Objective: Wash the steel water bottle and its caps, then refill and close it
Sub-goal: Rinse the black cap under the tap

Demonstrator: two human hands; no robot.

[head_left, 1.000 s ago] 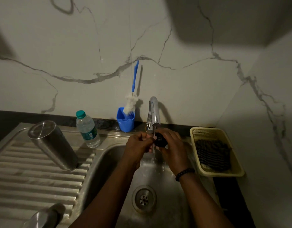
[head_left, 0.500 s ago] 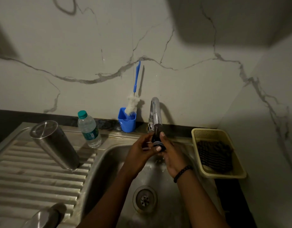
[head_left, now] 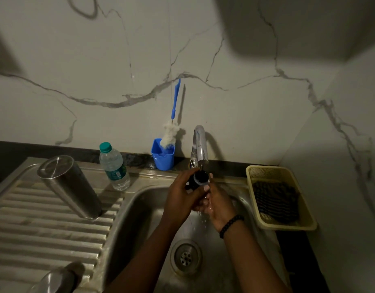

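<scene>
Under the tap (head_left: 199, 144), both my hands hold a small black cap (head_left: 200, 178) over the sink basin (head_left: 140, 210). My left hand (head_left: 182, 199) grips the cap from the left. My right hand (head_left: 218, 204) cups it from the right and below, with water running off the fingers. The steel water bottle (head_left: 68, 187) stands upside down on the ribbed drainboard (head_left: 34, 229) at the left. A second steel piece (head_left: 55, 280) lies at the drainboard's front edge, partly cut off.
A plastic water bottle with a green cap (head_left: 113, 166) and a blue cup holding a bottle brush (head_left: 163, 153) stand behind the sink. A yellow basket with a dark cloth (head_left: 281, 195) sits to the right. The drain (head_left: 185, 255) lies below my forearms.
The cap has turned in my hands, its round open end now facing up under the tap. My right hand has slid lower beneath it.
</scene>
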